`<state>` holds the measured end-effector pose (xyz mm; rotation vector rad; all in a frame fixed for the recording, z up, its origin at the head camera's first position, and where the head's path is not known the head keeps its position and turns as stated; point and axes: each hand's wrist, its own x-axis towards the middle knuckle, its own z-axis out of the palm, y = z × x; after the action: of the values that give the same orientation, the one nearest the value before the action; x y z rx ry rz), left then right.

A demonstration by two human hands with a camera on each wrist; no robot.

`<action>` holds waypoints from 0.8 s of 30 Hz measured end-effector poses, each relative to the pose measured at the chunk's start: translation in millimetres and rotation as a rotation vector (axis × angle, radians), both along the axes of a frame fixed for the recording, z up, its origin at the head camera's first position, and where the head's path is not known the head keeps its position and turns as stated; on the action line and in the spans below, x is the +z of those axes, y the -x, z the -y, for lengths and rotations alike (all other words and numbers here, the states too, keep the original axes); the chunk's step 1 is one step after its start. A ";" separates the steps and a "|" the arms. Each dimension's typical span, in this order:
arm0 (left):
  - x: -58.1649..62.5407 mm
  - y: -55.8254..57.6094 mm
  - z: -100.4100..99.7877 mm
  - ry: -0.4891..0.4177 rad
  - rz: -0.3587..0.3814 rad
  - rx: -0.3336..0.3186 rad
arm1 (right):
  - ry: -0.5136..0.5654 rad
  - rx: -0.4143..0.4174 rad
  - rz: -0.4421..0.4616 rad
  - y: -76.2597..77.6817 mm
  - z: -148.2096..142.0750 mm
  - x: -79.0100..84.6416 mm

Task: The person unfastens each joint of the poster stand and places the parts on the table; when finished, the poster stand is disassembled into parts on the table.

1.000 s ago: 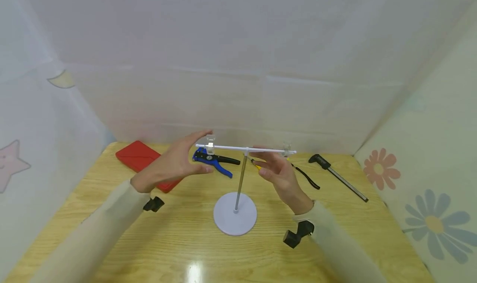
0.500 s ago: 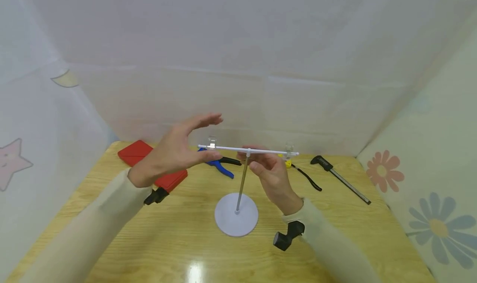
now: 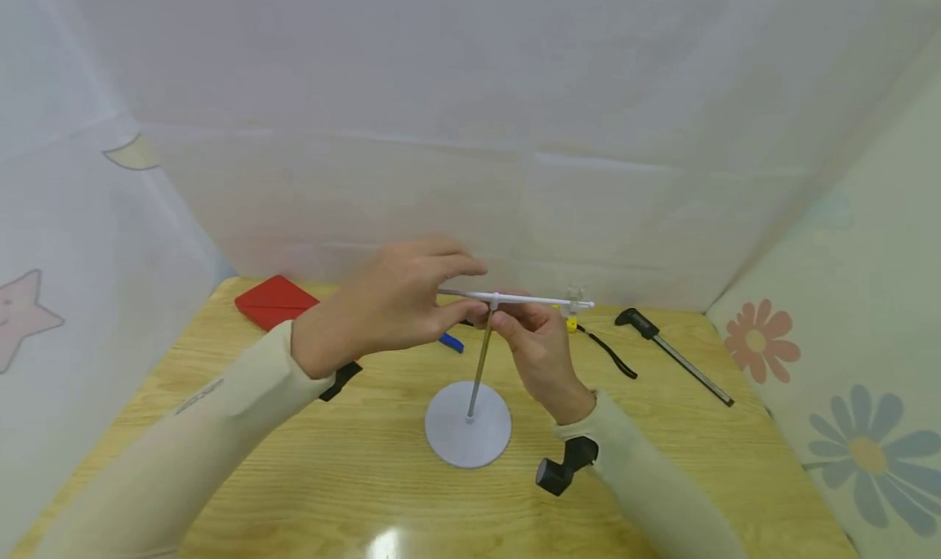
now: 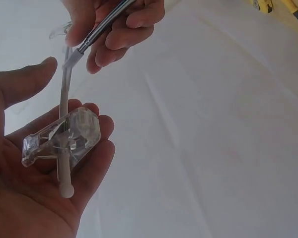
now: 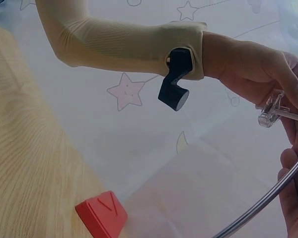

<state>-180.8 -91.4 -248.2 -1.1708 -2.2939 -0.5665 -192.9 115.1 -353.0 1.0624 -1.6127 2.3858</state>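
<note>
A small stand has a round white base (image 3: 456, 444), a slim metal post (image 3: 479, 371) and a white crossbar (image 3: 540, 300) on top. My right hand (image 3: 546, 355) grips the post just under the crossbar's joint, thumb on the near side. My left hand (image 3: 397, 297) surrounds the crossbar's left half, thumb and fingers spread apart. In the left wrist view, a clear plastic clip (image 4: 82, 131) on that end lies over the left palm and fingers; the head view hides it behind the hand. Another clear clip (image 3: 575, 301) sits near the crossbar's right end.
On the wooden table (image 3: 353, 477), a red case (image 3: 274, 301) lies behind the left arm. Blue-handled pliers (image 3: 452, 342) are mostly covered by the left hand. A yellow tool (image 3: 572, 324) with a black strap and a digital caliper (image 3: 643, 324) lie at right.
My left hand has moved right, along the crossbar toward its middle, covering the left clip. My right hand has shifted left and closed on the post below the joint. The stand stays put.
</note>
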 end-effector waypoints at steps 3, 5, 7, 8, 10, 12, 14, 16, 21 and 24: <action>-1.0 0.4 -3.2 0.000 0.017 -0.015 | -0.009 -0.021 0.006 -1.3 0.2 0.5; -2.4 1.0 -4.6 -0.006 0.020 -0.033 | -0.012 -0.032 0.014 -2.0 -0.3 0.9; -3.8 1.4 -5.8 -0.014 0.017 -0.043 | -0.011 -0.039 0.020 -2.5 -0.8 1.1; -4.4 1.5 -6.4 -0.016 0.012 -0.046 | -0.012 -0.044 0.025 -2.7 -0.9 1.2; -5.1 1.5 -7.6 -0.019 -0.003 -0.048 | -0.014 -0.055 0.025 -2.9 -1.2 1.2; -5.7 1.8 -9.2 -0.023 -0.024 -0.052 | -0.015 -0.067 0.017 -2.9 -1.3 1.2; -6.0 1.6 -11.0 -0.027 -0.043 -0.059 | -0.014 -0.079 0.010 -2.6 -1.2 0.9; -6.7 1.6 -12.6 -0.033 -0.057 -0.064 | -0.012 -0.087 0.003 -2.3 -0.9 0.4; -9.4 2.1 -14.8 -0.031 -0.105 -0.069 | -0.018 -0.127 -0.019 -3.1 0.4 -1.1; -9.7 2.1 -15.1 -0.025 -0.135 -0.078 | -0.038 -0.169 -0.041 -4.4 1.7 -1.2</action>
<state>-182.9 -76.3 -257.9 -1.2515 -2.1297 -0.5262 -188.4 113.3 -354.2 0.9332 -1.6677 2.2209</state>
